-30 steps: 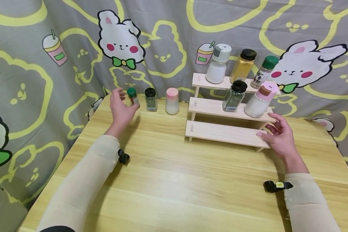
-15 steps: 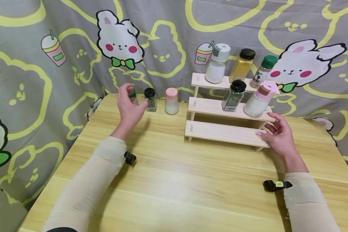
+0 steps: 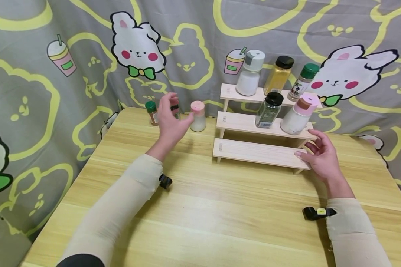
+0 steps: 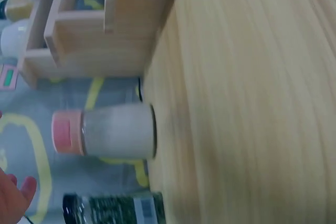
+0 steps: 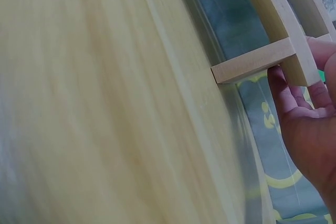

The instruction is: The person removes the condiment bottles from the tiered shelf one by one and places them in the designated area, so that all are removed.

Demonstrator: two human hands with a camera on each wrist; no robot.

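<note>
My left hand (image 3: pixel 172 124), fingers and thumb spread with nothing held, is in front of the black-capped jar of green flakes (image 4: pixel 118 209) and hides most of it in the head view. Just right of the thumb stands a pink-capped shaker (image 3: pixel 198 121) with white contents; whether they touch I cannot tell. A small green-capped spice bottle (image 3: pixel 153 115) stands to the left. At the right, my right hand (image 3: pixel 324 157) grips the end of a three-step wooden rack (image 3: pixel 260 152), thumb on the lowest step and fingers curled behind it.
The rack's middle step bears another black-capped jar (image 3: pixel 269 111) and a shaker with a pink-purple cap (image 3: pixel 297 116). On top stand a white-capped shaker (image 3: pixel 248 79), a yellow spice jar (image 3: pixel 278 78) and a green-capped bottle (image 3: pixel 300 85). A patterned curtain (image 3: pixel 194 48) hangs behind the table (image 3: pixel 200 207).
My left hand has moved right, from the small green-capped bottle past it to the black-capped jar and pink-capped shaker. The bottles and my right hand have stayed in place.
</note>
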